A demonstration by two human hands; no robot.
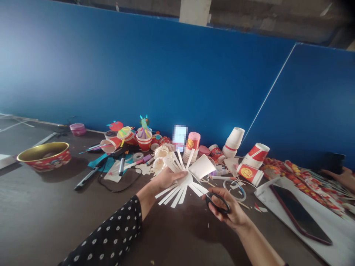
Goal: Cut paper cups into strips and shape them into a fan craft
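Observation:
My left hand (168, 180) is closed on a white paper cup (185, 179) whose wall is cut into strips spread out around the round base. One wide part of the wall (203, 168) at the upper right is uncut. In my right hand (229, 208) is a pair of scissors (218, 203) with black handles, my fingers through the loops. The scissor blades point left at the strips on the cup's lower right side; the strips partly hide them, so I cannot tell whether they touch.
A golden-rimmed bowl (43, 157) stands at the left. Decorated cups (144, 141), a box cutter (90, 177) and markers lie behind my hands. Stacked paper cups (233, 142) stand back right. A dark phone (301, 214) rests on a white tray (267, 197). Another person's hand (344, 179) holds a phone.

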